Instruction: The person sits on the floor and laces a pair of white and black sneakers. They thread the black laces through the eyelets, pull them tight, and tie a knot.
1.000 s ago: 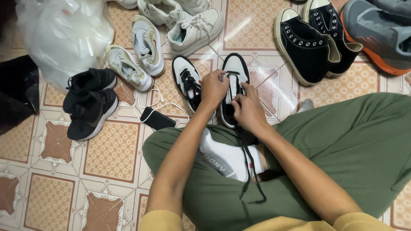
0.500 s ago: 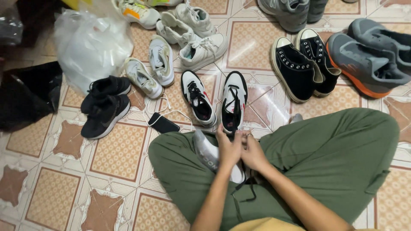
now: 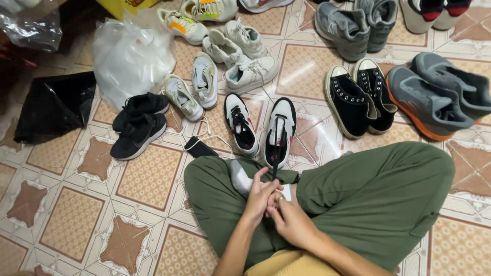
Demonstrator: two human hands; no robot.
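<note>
I sit cross-legged in green trousers [image 3: 368, 194] on a tiled floor. My left hand [image 3: 259, 197] and my right hand [image 3: 290, 221] meet over my lap, fingers pinched together on the end of a black shoelace [image 3: 275, 153]. The lace runs taut up to a white-and-black sneaker [image 3: 280, 130] standing just beyond my knees. Its partner sneaker [image 3: 240, 125] lies to its left, laced. A white and grey item [image 3: 239, 176] rests on my lap under my left hand.
A black phone with a white cable [image 3: 199, 148] lies by my left knee. Several shoe pairs surround me: black trainers [image 3: 138, 125], pale sneakers [image 3: 204, 82], black canvas shoes [image 3: 358, 99], grey-orange runners [image 3: 434, 94]. A white plastic bag [image 3: 130, 59] and a black bag [image 3: 53, 105] lie at the left.
Both hands have drawn back from the white-and-black sneaker to my lap, pulling the black lace with them. The view now takes in more of the floor beyond.
</note>
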